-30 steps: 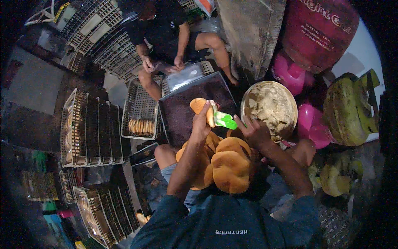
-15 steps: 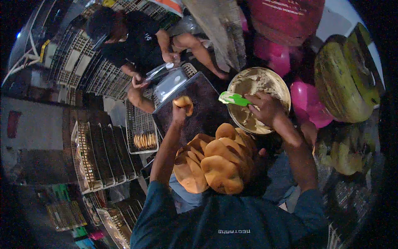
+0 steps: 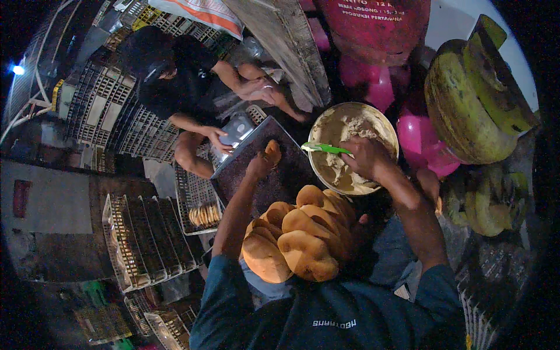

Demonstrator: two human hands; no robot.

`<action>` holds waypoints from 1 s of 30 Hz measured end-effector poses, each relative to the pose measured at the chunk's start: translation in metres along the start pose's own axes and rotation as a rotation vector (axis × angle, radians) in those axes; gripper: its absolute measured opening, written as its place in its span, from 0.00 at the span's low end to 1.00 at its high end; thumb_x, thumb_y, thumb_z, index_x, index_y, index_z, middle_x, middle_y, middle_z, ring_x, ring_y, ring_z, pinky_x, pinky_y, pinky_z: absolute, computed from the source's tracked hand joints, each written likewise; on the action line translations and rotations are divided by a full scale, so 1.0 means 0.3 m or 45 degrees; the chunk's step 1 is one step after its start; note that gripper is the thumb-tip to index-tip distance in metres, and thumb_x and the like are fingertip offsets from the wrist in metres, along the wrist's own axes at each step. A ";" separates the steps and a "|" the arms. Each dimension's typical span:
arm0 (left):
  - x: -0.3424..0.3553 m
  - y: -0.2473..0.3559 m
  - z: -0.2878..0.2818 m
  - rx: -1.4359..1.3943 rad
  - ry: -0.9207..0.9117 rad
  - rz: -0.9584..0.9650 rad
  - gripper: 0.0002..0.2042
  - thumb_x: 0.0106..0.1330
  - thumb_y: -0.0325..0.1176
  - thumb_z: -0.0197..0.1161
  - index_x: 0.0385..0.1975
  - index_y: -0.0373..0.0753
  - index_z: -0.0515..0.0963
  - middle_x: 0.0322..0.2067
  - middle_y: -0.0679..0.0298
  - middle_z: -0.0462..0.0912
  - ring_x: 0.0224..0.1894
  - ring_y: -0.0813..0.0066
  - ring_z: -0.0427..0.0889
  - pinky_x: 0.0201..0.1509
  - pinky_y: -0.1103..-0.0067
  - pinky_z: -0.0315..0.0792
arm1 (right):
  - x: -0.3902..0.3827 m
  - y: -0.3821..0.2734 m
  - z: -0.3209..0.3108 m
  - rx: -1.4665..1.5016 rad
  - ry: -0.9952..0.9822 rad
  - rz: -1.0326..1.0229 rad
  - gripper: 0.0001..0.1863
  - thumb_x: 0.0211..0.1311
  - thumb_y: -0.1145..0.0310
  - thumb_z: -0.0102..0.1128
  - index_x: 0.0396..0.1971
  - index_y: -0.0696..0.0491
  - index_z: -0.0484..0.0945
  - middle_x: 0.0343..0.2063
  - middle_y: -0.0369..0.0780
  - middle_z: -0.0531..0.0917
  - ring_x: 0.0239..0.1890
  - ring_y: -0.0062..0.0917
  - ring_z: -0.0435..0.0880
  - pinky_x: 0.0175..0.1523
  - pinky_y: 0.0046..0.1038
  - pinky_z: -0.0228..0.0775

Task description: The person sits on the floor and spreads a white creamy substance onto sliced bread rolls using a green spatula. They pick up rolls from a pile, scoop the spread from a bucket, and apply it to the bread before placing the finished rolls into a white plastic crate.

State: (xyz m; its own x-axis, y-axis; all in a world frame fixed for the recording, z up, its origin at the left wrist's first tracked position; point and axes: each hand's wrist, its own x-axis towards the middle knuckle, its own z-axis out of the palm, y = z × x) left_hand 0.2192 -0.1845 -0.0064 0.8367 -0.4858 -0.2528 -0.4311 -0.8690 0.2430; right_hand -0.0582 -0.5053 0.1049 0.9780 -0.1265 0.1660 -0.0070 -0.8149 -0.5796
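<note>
My left hand (image 3: 259, 167) grips a small golden-brown bun (image 3: 273, 151) by its near side, low over a dark box (image 3: 248, 140) filled with dark, fine crumbs or sprinkles. In my right hand (image 3: 370, 160) is a spatula with a green handle (image 3: 328, 149); its pale, cream-smeared end points left past the rim of a round tub (image 3: 392, 126). Thick beige cream (image 3: 335, 124) lies inside that tub, under my right hand. A heap of flat, round buns (image 3: 308, 255) rests at my lap, between my forearms.
Across the box sits a co-worker (image 3: 175, 87), one hand at a clear plastic pack (image 3: 237, 129). Plastic crates (image 3: 185, 175) stand at the left, one holding a row of buns (image 3: 204, 216). Pink gas cylinders (image 3: 417, 137) and a green one (image 3: 466, 105) are at the right.
My left hand has turned and shifted right, tilting the bun down toward the box. My right hand keeps the spatula over the tub. The co-worker's hands have moved apart.
</note>
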 end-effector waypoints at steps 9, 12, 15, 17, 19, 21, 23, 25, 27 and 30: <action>-0.866 0.221 -0.367 -0.491 0.318 0.249 0.31 0.61 0.40 0.69 0.61 0.32 0.67 0.56 0.47 0.72 0.59 0.52 0.73 0.63 0.67 0.67 | -0.094 -0.047 -0.015 -0.368 -0.231 0.098 0.13 0.55 0.73 0.55 0.41 0.58 0.76 0.35 0.52 0.83 0.40 0.48 0.83 0.45 0.45 0.75; -1.104 0.201 -0.310 -0.163 0.496 0.306 0.47 0.48 0.47 0.77 0.67 0.36 0.59 0.65 0.46 0.62 0.67 0.49 0.61 0.70 0.57 0.54 | -0.131 -0.077 -0.006 -0.571 -0.284 0.134 0.09 0.52 0.71 0.55 0.32 0.57 0.80 0.32 0.47 0.84 0.37 0.43 0.85 0.38 0.42 0.77; -1.229 0.182 -0.161 -0.080 0.302 0.336 0.57 0.40 0.59 0.76 0.69 0.36 0.56 0.69 0.42 0.51 0.72 0.40 0.45 0.71 0.48 0.42 | -0.143 -0.060 0.110 -0.723 -0.227 0.125 0.08 0.52 0.70 0.55 0.24 0.56 0.81 0.26 0.45 0.84 0.32 0.38 0.86 0.32 0.40 0.78; -1.271 0.207 -0.094 -0.029 0.232 0.313 0.61 0.37 0.65 0.75 0.70 0.35 0.53 0.71 0.41 0.44 0.74 0.36 0.38 0.71 0.45 0.37 | -0.142 -0.083 0.153 -0.716 -0.177 -0.017 0.08 0.51 0.70 0.55 0.24 0.56 0.82 0.24 0.45 0.83 0.31 0.38 0.86 0.32 0.40 0.78; -1.284 0.239 -0.083 0.087 0.316 0.298 0.64 0.36 0.66 0.75 0.71 0.35 0.49 0.72 0.40 0.39 0.74 0.37 0.36 0.72 0.45 0.36 | -0.115 -0.135 0.174 -0.721 -0.245 -0.041 0.07 0.50 0.69 0.57 0.22 0.56 0.81 0.24 0.46 0.83 0.31 0.38 0.85 0.33 0.39 0.79; -1.267 0.253 -0.130 0.019 0.266 0.266 0.66 0.35 0.66 0.76 0.71 0.35 0.47 0.72 0.38 0.38 0.74 0.36 0.35 0.72 0.46 0.36 | -0.089 -0.116 0.248 -0.683 -0.319 0.035 0.07 0.49 0.69 0.58 0.22 0.56 0.82 0.24 0.47 0.83 0.31 0.39 0.85 0.34 0.39 0.79; -1.240 0.262 -0.181 -0.047 0.225 0.234 0.67 0.34 0.67 0.76 0.71 0.35 0.45 0.72 0.37 0.37 0.74 0.35 0.34 0.73 0.47 0.36 | -0.079 -0.077 0.301 -0.599 -0.306 0.103 0.09 0.48 0.67 0.60 0.23 0.57 0.83 0.25 0.49 0.83 0.31 0.41 0.85 0.35 0.41 0.79; -1.231 0.233 -0.178 0.001 0.204 0.205 0.66 0.33 0.62 0.78 0.71 0.36 0.47 0.70 0.36 0.42 0.72 0.34 0.40 0.72 0.48 0.41 | -0.055 -0.089 0.291 -0.478 -0.372 0.165 0.11 0.49 0.65 0.60 0.24 0.58 0.83 0.25 0.50 0.83 0.32 0.42 0.85 0.36 0.43 0.78; -1.220 0.210 -0.158 0.070 0.155 0.139 0.64 0.32 0.58 0.80 0.71 0.38 0.48 0.70 0.35 0.43 0.71 0.33 0.44 0.71 0.48 0.45 | -0.014 -0.124 0.202 -0.339 -0.514 0.234 0.13 0.50 0.63 0.60 0.25 0.59 0.83 0.27 0.53 0.84 0.33 0.44 0.85 0.38 0.44 0.77; -1.197 0.227 -0.294 -0.179 0.109 0.232 0.56 0.32 0.49 0.82 0.67 0.40 0.59 0.66 0.39 0.58 0.68 0.40 0.57 0.71 0.53 0.51 | -0.033 -0.019 0.203 -0.226 -0.330 0.295 0.17 0.56 0.58 0.59 0.29 0.60 0.83 0.29 0.53 0.84 0.35 0.47 0.84 0.44 0.45 0.75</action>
State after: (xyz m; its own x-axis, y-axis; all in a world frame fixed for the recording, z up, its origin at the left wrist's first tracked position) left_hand -0.0811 -0.0609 0.1834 0.7776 -0.6183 -0.1143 -0.5313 -0.7433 0.4065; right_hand -0.0552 -0.4649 0.0580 0.9664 -0.1900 -0.1732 -0.2476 -0.8695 -0.4275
